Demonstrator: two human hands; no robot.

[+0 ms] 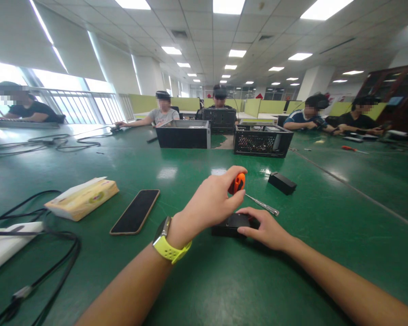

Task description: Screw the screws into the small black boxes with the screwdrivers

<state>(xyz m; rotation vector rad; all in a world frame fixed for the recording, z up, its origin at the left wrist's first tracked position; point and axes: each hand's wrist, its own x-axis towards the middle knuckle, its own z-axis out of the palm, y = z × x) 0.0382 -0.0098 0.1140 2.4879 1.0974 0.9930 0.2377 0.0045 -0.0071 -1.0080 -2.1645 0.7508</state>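
My left hand, with a yellow-banded watch on its wrist, is closed around the orange handle of a screwdriver held upright over a small flat black device on the green table. My right hand rests on the device's right side, fingers curled against it, holding it down. The screwdriver's tip is hidden behind my left hand. A thin metal tool lies on the table just beyond my right hand.
A phone lies face up to the left, beside a tissue pack. Black cables and a white power strip sit at far left. A black box, two open computer cases and several seated people are farther back.
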